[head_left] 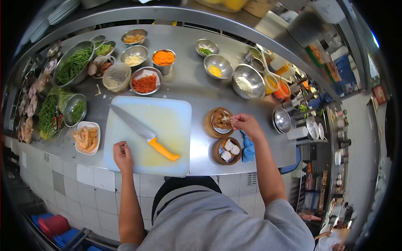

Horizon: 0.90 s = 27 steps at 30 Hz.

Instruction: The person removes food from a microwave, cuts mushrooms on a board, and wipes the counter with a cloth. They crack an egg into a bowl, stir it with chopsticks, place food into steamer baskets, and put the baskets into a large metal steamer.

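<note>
My right hand (pixel 246 124) is at the right edge of a round steamer basket (pixel 208 126) that holds brown food (pixel 220 119). Its fingers are pinched together at the food; what they grip is too small to make out. Just below stands a second round basket (pixel 216 154) with white pieces, and a blue cloth (pixel 248 147) lies beside it. My left hand (pixel 123 154) rests at the lower left of the white cutting board (pixel 176 121), fingers curled in, with their contents hidden. A knife with an orange handle (pixel 164 149) lies diagonally across the board, touched by neither hand.
Bowls of green beans (pixel 75 63), shredded carrot (pixel 145 83) and sliced carrot (pixel 163 57) line the back left. A dish of shrimp (pixel 87 139) sits left of the board. Metal bowls (pixel 248 81) stand at the back right, below a metal shelf edge (pixel 180 16).
</note>
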{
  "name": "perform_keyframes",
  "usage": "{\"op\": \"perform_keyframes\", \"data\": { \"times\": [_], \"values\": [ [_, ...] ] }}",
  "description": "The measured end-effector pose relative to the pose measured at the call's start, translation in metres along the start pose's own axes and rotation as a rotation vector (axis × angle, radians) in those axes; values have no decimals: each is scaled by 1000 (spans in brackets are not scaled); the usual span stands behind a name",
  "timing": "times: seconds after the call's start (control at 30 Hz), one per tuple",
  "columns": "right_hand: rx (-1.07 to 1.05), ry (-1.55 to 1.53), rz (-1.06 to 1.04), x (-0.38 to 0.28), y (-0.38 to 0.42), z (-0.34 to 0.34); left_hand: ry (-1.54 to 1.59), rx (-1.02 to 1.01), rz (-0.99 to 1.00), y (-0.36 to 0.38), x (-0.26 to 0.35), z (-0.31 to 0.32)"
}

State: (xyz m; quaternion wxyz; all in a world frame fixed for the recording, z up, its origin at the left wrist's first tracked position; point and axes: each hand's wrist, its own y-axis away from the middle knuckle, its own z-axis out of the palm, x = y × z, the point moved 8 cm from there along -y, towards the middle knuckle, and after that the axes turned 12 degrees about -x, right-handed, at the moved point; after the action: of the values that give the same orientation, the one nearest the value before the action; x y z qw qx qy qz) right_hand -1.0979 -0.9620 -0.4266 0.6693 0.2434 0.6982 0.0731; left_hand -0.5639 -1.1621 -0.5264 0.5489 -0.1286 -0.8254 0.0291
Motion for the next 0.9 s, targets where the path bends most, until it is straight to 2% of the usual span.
{"op": "perform_keyframes", "data": {
  "times": [0.13, 0.2, 0.27, 0.33, 0.4, 0.47, 0.53, 0.6, 0.63, 0.7, 0.73, 0.8, 0.9],
  "values": [
    [-33, 233, 39, -21, -42, 19, -75, 19, -12, -2, 9, -6],
    [-133, -48, 54, -34, -69, 40, -86, 54, -15, -3, 15, -10],
    [-245, -122, -29, -76, -105, 78, -87, 81, -18, -5, 19, -12],
    [-268, -76, -155, -133, -153, 120, -106, 67, -43, -7, 22, -11],
    [-204, -13, -339, -196, -197, 166, -108, 104, -63, -8, 20, -15],
    [-179, 205, -470, -245, -272, 199, -108, 86, -70, -8, 19, -15],
    [-144, 56, -652, -293, -326, 237, -124, 127, -70, -10, 26, -20],
    [-9, 230, -824, -330, -363, 264, -87, 115, -120, -9, 23, -20],
    [-29, 225, -828, -324, -387, 278, -93, 114, -126, -9, 23, -21],
    [106, 1097, -748, -298, -434, 316, -90, 125, -144, -8, 23, -21],
    [106, 1093, -753, -296, -435, 322, -76, 122, -156, -8, 21, -22],
    [-16, 1197, -587, -271, -435, 332, -84, 122, -161, -8, 21, -23],
    [-312, 1462, -305, -215, -410, 340, -75, 130, -170, -10, 21, -23]
  ]
}}
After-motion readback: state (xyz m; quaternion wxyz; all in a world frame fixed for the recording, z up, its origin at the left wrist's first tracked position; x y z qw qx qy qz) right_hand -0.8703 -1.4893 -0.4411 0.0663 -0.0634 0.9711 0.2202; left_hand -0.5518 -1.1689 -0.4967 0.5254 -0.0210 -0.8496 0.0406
